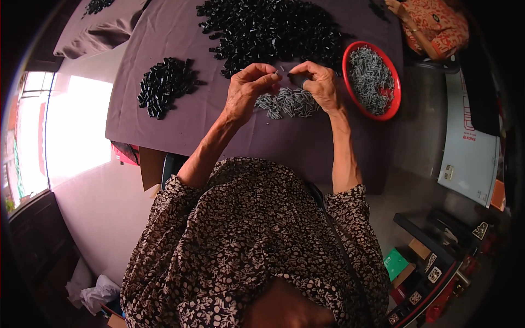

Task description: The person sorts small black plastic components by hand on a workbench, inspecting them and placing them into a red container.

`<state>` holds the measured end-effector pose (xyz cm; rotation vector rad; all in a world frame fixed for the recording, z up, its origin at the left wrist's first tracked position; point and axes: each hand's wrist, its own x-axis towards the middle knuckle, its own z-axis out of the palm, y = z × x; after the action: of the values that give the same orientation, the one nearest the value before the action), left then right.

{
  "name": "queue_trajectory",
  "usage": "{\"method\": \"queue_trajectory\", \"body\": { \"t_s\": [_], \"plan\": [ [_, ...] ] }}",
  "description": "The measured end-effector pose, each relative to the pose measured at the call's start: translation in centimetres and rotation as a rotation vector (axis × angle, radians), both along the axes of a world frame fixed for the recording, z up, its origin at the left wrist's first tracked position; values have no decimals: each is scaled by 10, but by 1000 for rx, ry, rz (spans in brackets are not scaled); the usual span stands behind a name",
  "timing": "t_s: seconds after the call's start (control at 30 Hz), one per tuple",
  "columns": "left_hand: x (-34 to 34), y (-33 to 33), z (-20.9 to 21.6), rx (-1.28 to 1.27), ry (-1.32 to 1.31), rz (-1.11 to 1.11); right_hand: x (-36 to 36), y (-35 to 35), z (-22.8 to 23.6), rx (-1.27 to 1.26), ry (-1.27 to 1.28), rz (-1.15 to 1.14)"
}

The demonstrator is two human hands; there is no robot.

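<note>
My left hand point(244, 94) is raised over the table with thumb and forefinger pinched on a small grey pin point(277, 71). Facing it, a short gap away, my right hand point(322, 88) pinches a small black piece point(290, 77); its exact shape is too small to tell. Something dark covers part of my right thumb. Just below both hands lies a small pile of grey pins point(285, 104) on the purple-brown tablecloth point(213, 123). Beyond the hands spreads a large heap of small black pieces point(273, 33).
To the right stands a red bowl point(397, 93) with many grey pins. A smaller heap of black pieces point(164, 87) lies at left. Another person's arm point(424, 41) rests at the far right corner. A white box point(467, 147) stands beyond the table's right side.
</note>
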<state>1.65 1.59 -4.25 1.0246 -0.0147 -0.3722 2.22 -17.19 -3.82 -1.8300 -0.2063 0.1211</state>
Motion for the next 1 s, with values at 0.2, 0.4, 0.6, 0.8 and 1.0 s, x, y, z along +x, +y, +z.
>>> {"method": "queue_trajectory", "body": {
  "t_s": [0.2, 0.4, 0.6, 0.8, 1.0],
  "plan": [
    [-3, -8, 13, -23, -64, -60, -15, 9, 28, -29, -124, -10],
    [-4, -14, 25, -16, -108, -33, -21, 6, 45, 129, -152, -75],
    [-8, -16, 34, 70, -183, -20, -22, 10, 66, -154, -379, -26],
    [-7, -16, 36, 98, -184, -11, -23, 14, 76, -243, -411, -7],
    [-6, -16, 33, 108, -209, -5, -21, 14, 78, -335, -413, -11]
  ]
}}
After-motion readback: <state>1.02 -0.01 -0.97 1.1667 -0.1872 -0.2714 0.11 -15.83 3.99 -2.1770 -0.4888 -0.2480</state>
